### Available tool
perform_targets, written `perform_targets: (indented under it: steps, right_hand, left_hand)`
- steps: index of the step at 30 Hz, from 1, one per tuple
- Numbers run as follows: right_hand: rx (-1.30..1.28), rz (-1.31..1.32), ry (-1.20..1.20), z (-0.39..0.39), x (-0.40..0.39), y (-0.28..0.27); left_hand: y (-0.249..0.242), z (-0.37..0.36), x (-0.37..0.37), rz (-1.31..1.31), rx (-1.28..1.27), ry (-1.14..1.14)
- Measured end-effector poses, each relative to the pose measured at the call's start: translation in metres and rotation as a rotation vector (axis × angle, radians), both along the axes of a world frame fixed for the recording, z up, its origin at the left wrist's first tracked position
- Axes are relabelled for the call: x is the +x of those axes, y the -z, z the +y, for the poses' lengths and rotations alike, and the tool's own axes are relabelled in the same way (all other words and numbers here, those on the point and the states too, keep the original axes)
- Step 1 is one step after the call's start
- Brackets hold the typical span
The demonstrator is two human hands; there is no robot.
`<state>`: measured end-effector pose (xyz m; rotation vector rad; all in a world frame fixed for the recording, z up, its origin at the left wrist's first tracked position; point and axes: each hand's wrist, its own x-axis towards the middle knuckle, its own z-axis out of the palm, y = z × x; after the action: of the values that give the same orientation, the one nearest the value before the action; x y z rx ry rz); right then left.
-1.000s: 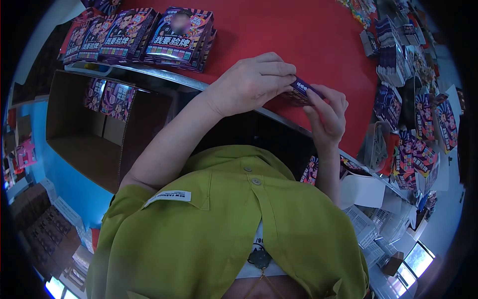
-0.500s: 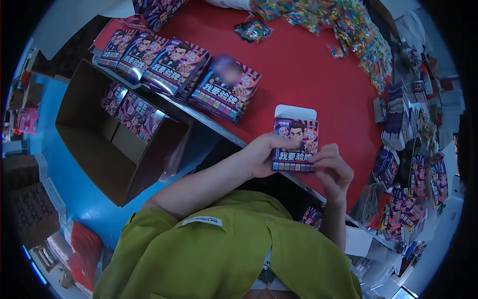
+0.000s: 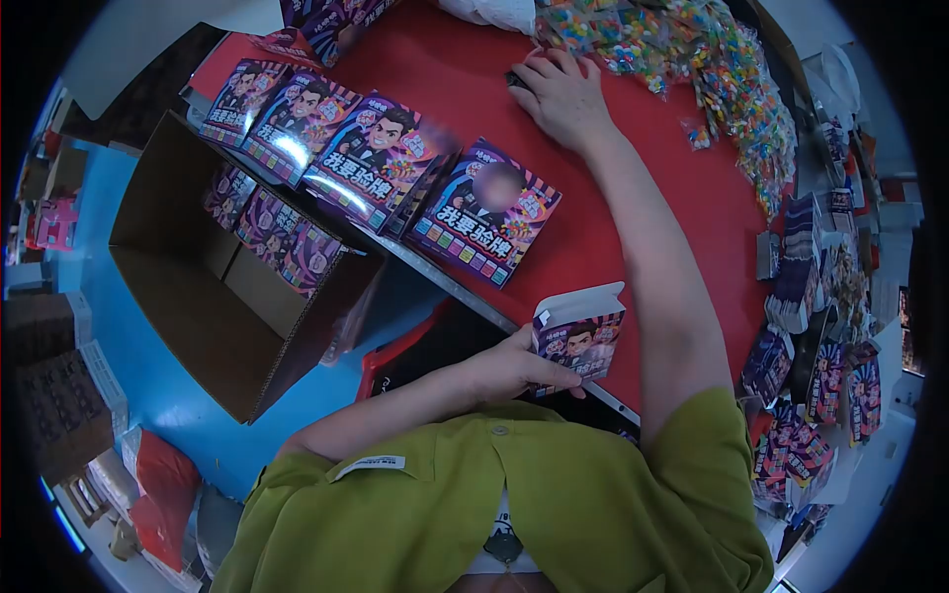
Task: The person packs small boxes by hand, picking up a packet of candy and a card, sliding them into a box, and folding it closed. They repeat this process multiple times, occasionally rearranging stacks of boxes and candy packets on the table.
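My left hand [image 3: 519, 368] grips a small printed box [image 3: 585, 346] near the table's front edge; the box's white top flap stands open. Far forward on the red table [image 3: 682, 247], my right hand [image 3: 565, 97] reaches down with its fingers spread and curved over a small dark packet [image 3: 514, 79], which it mostly covers. Larger purple printed boxes [image 3: 484, 212] stand in a slanting row to the left of the small box.
An open cardboard carton [image 3: 198, 296] with printed boxes inside stands left of the table. Candy packets [image 3: 751, 128] are heaped along the back and right. Stacks of flat printed boxes [image 3: 796, 262] lie at the far right.
My right hand has left the small box and stretched forward onto the dark packet. My left hand has drawn the box down towards me and tilted it. The view has shifted slightly.
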<state>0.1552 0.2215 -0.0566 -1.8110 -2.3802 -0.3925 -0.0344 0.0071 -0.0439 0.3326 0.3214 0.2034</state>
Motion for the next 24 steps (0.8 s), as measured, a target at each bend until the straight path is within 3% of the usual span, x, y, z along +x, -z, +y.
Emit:
perform_targets:
  steps: [5, 6, 11, 15, 17, 18, 24]
  right_hand:
    - [-0.069, 0.171, -0.017, -0.119, 0.042, -0.003]
    - [-0.114, 0.238, -0.017, -0.152, 0.044, -0.007]
    - [-0.351, 0.321, 0.085, -0.287, 0.018, -0.03]
    - [-0.297, 0.528, 0.145, -0.315, -0.001, -0.03]
    - [-0.095, 0.627, 0.367, -0.311, 0.001, -0.029]
    - [-0.098, 0.516, 0.465, -0.313, 0.003, -0.026]
    - [-0.162, 0.545, 0.668, -0.315, -0.009, -0.024]
  left_hand:
    - [0.004, -0.001, -0.001, -0.069, 0.081, -0.017]
    - [0.005, -0.005, 0.003, -0.087, 0.051, -0.115]
    - [-0.015, -0.007, -0.018, 0.175, 0.089, -0.136]
    - [-0.036, -0.009, -0.019, 0.217, 0.056, -0.16]
    - [-0.043, -0.013, -0.014, 0.27, 0.053, -0.158]
    - [-0.046, -0.014, -0.012, 0.308, 0.05, -0.164]
    - [-0.045, -0.013, -0.006, 0.314, 0.097, -0.108]
